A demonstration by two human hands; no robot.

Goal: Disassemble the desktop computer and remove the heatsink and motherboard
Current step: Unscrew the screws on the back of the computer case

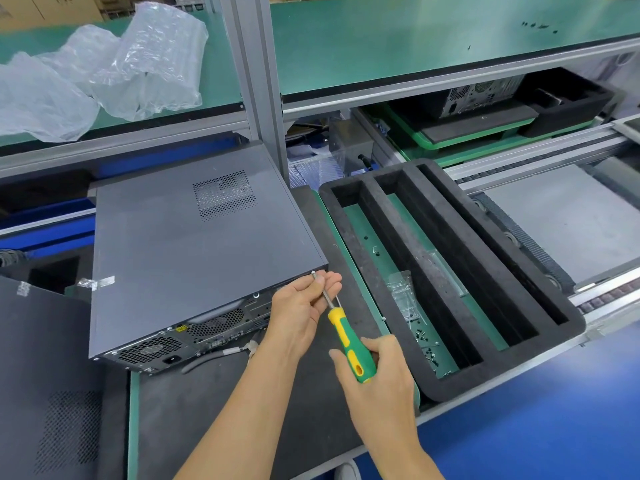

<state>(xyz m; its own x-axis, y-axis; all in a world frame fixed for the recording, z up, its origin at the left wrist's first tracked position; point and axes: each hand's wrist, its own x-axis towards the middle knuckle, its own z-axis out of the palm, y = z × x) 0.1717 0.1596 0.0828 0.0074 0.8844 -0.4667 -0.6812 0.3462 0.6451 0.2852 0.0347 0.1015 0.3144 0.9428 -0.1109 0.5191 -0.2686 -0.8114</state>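
My right hand is closed around the screwdriver, its shaft slanting up-left to a screw at the desktop computer's near right corner on the black mat, my left hand pinching the tip there.

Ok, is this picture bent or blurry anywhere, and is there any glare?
Head view: wide-angle bend curves the aluminium shelf rail and the conveyor edges; glare glints on the plastic air-cushion wrap; light is even with soft shadows; the computer case and screwdriver look sharp.
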